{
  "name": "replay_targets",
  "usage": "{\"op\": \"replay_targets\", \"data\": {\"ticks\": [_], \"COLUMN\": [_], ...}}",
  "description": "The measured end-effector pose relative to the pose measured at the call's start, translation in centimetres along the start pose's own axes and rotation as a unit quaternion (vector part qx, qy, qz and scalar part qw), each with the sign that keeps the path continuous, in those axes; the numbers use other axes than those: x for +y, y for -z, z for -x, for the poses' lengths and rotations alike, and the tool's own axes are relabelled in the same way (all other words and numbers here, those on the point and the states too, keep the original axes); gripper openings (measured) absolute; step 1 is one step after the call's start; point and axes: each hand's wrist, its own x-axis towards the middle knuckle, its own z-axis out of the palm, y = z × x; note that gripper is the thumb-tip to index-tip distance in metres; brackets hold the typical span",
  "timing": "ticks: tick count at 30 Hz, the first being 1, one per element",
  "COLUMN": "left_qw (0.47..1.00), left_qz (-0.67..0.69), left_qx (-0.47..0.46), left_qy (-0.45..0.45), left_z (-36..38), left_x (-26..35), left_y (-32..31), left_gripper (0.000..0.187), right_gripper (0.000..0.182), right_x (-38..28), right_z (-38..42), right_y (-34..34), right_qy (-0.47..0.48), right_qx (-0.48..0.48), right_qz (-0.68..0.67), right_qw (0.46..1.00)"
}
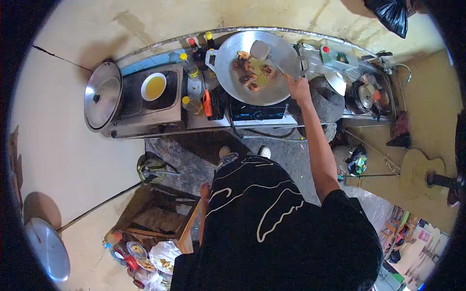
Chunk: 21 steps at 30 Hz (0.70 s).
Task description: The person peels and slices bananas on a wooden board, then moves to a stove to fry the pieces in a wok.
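My right hand [300, 90] is closed around the handle of a metal spatula [260, 50], whose flat head is inside a large wok [228, 68]. Several browned pieces of food [247, 77] lie in oil at the middle of the wok, to the lower left of the spatula head. The wok sits over a black stove [257, 110]. My left hand [205, 190] hangs low beside my body, near a wooden cabinet; its fingers are too small and unclear to read.
Left of the wok stand bottles [190, 65], an orange-handled lighter [207, 103] and a white bowl of yellow liquid [154, 87]. A big lid [103, 96] leans at the far left. On the right are a stone mortar [326, 103] and a sink with pots [361, 97].
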Motion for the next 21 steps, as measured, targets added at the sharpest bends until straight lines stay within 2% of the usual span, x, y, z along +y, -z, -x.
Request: {"op": "replay_targets", "data": {"ticks": [2,5,6,8,11,14,17,20,21], "left_qw": [0.996,0.996,0.997,0.975,0.998,0.967,0.990,0.985,0.978], "left_qz": [0.045,0.020,-0.059,-0.215,-0.036,-0.238,-0.133,0.143,0.182], "left_qx": [-0.021,0.048,0.041,0.026,0.001,-0.060,0.040,0.050,0.034], "left_qy": [0.068,0.073,0.032,-0.051,0.053,-0.060,0.036,0.084,0.098], "left_z": [0.2,0.6,0.9,1.8,1.1,0.8,0.7,0.9,1.1], "left_x": [0.1,-0.2,0.3,3.1,-0.6,1.7,1.0,0.4,1.6], "left_y": [0.0,-0.7,-0.5,0.5,-0.1,0.1,-0.5,-1.1,-1.0], "left_gripper": [0.030,0.033,0.034,0.035,0.036,0.039,0.038,0.034,0.032], "right_gripper": [0.046,0.039,0.037,0.030,0.023,0.023,0.027,0.029,0.030], "right_x": [-1.0,-0.2,0.1,0.1,-1.2,-2.6,-2.8,-2.9,-3.1], "right_z": [0.2,0.2,0.2,0.3,0.3,-0.7,-0.2,-0.3,-0.2], "right_y": [0.4,0.0,-0.2,-0.1,1.4,2.5,3.4,4.1,4.3], "right_qy": [0.017,0.004,-0.015,-0.087,-0.185,-0.334,-0.309,-0.342,-0.335], "right_qx": [0.008,-0.009,-0.025,-0.092,-0.189,-0.222,-0.236,-0.246,-0.250], "right_qz": [0.053,-0.017,-0.053,-0.174,-0.367,-0.316,-0.340,-0.359,-0.354], "right_qw": [0.998,1.000,0.998,0.977,0.892,0.860,0.856,0.833,0.837]}}
